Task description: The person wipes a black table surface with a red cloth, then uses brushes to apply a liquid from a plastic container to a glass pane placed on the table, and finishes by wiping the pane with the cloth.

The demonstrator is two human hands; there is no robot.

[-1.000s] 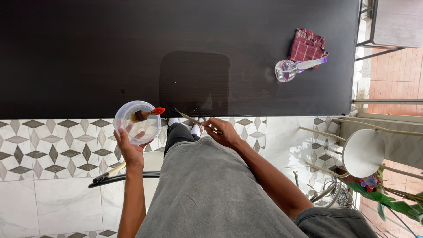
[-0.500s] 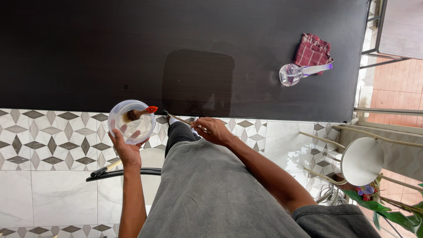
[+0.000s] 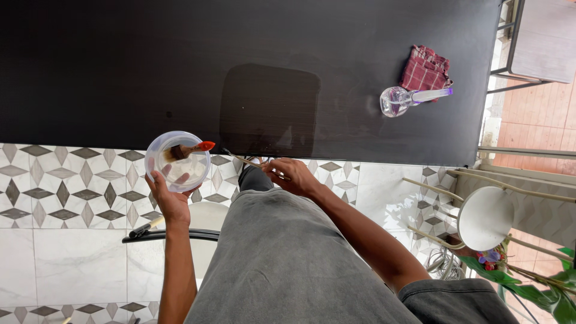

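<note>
In the head view, our left hand (image 3: 170,201) cups a clear plastic bowl (image 3: 178,161) from below, fingers closed against its underside, just off the near edge of the dark tabletop (image 3: 120,66). A small brush with a red handle tip (image 3: 189,150) rests inside the bowl. Our right hand (image 3: 292,176) is clamped on a thin, long-handled brush (image 3: 246,160) whose tip sits at the tabletop's edge. Since a second ago the bowl has lifted slightly toward the tabletop and the thin brush has slid a little left along the edge, so the work at the edge seems to be continuing.

A glossier rectangular patch (image 3: 270,108) shows on the tabletop; whether it is wet we cannot tell. The bowl's contents are hard to make out. A checked red cloth (image 3: 425,69) and a clear spray bottle (image 3: 405,99) lie well apart at the far right.
</note>
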